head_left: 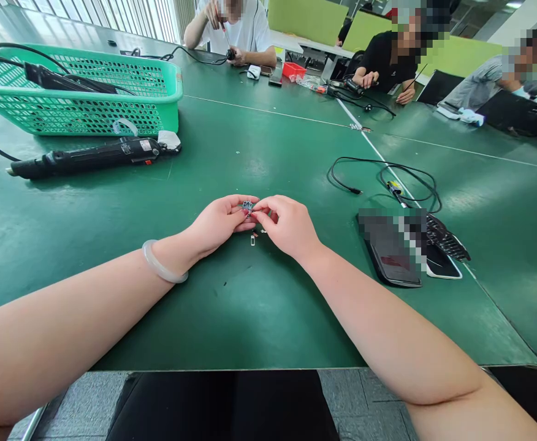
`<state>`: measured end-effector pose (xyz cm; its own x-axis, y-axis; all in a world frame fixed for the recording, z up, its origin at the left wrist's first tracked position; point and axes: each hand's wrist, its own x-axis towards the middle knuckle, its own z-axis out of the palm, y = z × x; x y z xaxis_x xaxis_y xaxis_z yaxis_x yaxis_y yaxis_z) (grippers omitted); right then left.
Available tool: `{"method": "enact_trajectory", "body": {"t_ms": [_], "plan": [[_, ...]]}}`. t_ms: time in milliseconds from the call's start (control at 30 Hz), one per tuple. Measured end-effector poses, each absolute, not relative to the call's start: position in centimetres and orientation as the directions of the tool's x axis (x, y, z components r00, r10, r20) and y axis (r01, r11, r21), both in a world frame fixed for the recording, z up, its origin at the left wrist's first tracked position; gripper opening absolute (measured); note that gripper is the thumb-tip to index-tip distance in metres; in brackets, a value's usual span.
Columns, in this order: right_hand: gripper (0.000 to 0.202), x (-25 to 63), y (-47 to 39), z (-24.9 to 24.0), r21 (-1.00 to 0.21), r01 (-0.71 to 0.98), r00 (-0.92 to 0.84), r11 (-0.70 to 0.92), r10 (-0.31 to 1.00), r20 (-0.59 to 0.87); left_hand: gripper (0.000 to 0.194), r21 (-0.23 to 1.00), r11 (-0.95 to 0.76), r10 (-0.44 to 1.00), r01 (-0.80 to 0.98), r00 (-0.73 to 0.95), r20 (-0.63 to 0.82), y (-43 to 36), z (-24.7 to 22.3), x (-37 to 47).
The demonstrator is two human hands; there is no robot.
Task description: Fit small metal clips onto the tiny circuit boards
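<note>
Both hands meet above the green table. My left hand [220, 222] is closed on a small metal part [247, 206], greyish with a cut-out outline, which shows between its fingers. The fingertips of my right hand [287, 222] pinch together at the lower edge of that part; whether they grip the same piece or a smaller one is hidden. Just below the fingers lies a tiny pale rectangular piece [252, 241] on the table, with another small bit [263, 231] beside the right fingertips.
A green plastic basket [170, 92] holding black tools and cables stands at the left. In front of it lies a black electric screwdriver [94, 155]. At right are a phone [390, 260], another phone [443, 264] and a black cable [383, 162]. Several people sit across the table [259, 147].
</note>
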<state>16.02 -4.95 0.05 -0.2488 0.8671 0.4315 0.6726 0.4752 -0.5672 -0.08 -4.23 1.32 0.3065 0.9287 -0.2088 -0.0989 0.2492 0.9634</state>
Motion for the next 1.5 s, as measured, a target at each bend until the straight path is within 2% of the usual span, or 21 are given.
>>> {"method": "enact_trajectory", "body": {"t_ms": [400,767,1200,1500], "plan": [[0.013,16.00,-4.82,0.25,-0.585,0.673,-0.210,0.454,0.874,0.437,0.037,0.988,0.151,0.918,-0.032,0.374,-0.129,-4.28,1.05,-0.27],[0.012,16.03,-4.81,0.09,-0.592,0.665,-0.203,0.455,0.873,0.443,0.025,0.996,0.088,0.924,-0.023,0.376,-0.073,-4.06,0.78,-0.26],[0.012,15.63,-4.82,-0.20,-0.748,0.549,-0.105,0.373,0.919,0.381,0.025,0.996,0.092,0.927,0.014,0.364,-0.091,-4.08,0.85,-0.36],[0.015,15.42,-4.81,-0.32,-0.803,0.521,-0.056,0.291,0.950,0.308,0.025,0.993,0.121,0.931,-0.011,0.349,-0.109,-4.15,0.98,-0.27]]}}
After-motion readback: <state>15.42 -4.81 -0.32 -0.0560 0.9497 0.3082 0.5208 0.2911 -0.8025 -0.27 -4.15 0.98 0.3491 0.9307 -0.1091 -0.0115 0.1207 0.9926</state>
